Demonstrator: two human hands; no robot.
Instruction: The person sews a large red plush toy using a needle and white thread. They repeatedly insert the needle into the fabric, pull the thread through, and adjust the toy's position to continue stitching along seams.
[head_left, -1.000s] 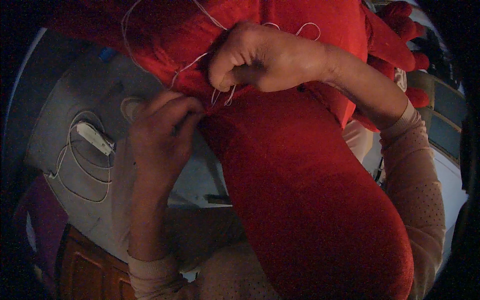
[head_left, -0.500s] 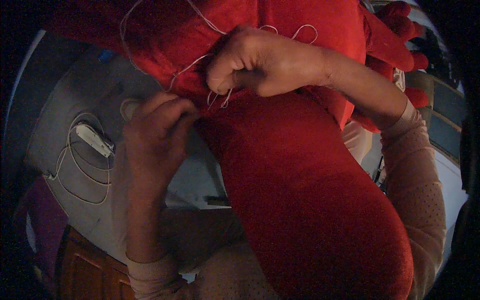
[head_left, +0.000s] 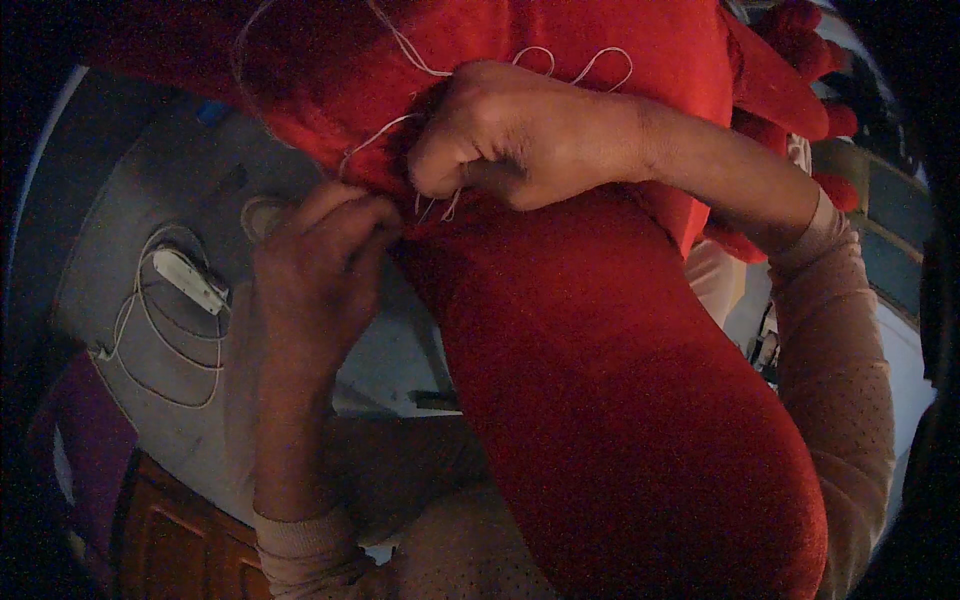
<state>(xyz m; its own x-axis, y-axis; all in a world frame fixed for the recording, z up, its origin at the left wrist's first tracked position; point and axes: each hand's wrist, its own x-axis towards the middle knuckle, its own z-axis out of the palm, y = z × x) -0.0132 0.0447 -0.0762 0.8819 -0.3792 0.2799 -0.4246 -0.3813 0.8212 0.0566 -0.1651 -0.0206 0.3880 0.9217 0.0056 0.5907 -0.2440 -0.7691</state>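
A large red stuffed fabric piece [head_left: 630, 340] with a long rounded limb stretches from the top of the view down to the lower right. My left hand [head_left: 325, 255] is closed at its left edge, pinching the red fabric beside a seam. Just right of it, my right hand [head_left: 510, 140] is curled shut over the same seam. Short strands of white thread [head_left: 450, 207] poke out below its fingers; a needle, if there is one, is hidden. More thread [head_left: 405, 40] runs up over the red fabric, and two loops stand above my right wrist.
On the grey floor at the left lies a white power strip [head_left: 188, 278] with its coiled cord. A brown wooden panelled piece [head_left: 185, 530] and purple cloth [head_left: 90, 430] are at the lower left. Several red stuffed finger-like parts [head_left: 800, 70] are at the upper right.
My right hand has shifted slightly down and left, closer to my left hand. The left hand has barely moved and keeps its pinch on the fabric.
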